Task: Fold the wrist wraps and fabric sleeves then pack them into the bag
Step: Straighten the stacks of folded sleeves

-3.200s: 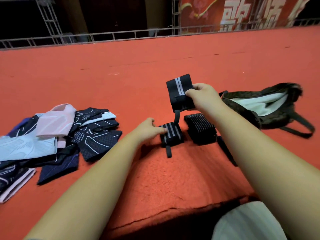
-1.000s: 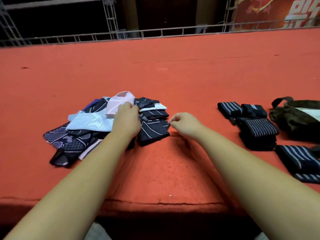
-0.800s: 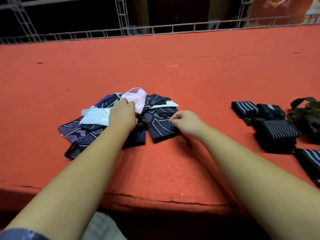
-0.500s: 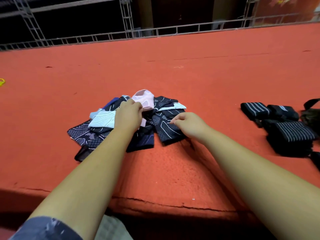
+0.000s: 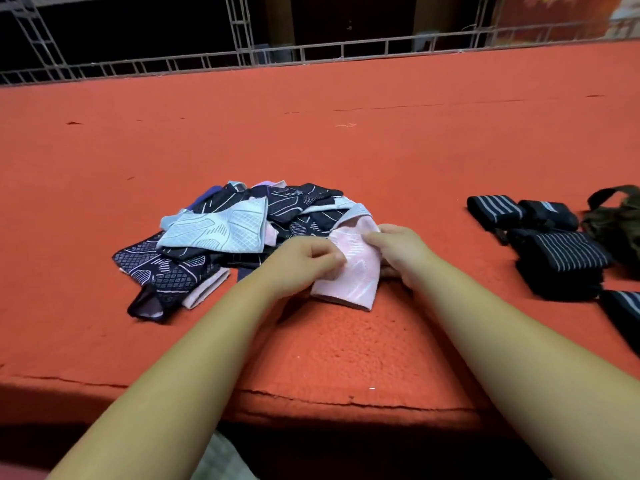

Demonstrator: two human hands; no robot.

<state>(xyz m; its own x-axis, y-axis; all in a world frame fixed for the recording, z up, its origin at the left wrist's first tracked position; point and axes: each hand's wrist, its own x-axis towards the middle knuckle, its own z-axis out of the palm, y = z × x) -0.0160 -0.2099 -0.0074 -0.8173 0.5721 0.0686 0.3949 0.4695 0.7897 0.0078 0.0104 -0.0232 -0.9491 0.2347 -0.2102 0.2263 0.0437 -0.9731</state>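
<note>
**A:** In the head view, what do the hands hold?

**B:** The left hand pinches the pink sleeve at its left edge. The right hand grips its right side, fingers curled round the fabric.

**A:** Where does it lie?

**B:** On the red carpet, touching the near right edge of the sleeve pile. The black striped wrist wraps sit well apart on the right, just beside the dark bag.

We count one pink sleeve, and left of it one pale blue sleeve atop several dark patterned sleeves, too tangled to number. Right of the pink sleeve, four wrist wraps showing and one bag.
</note>
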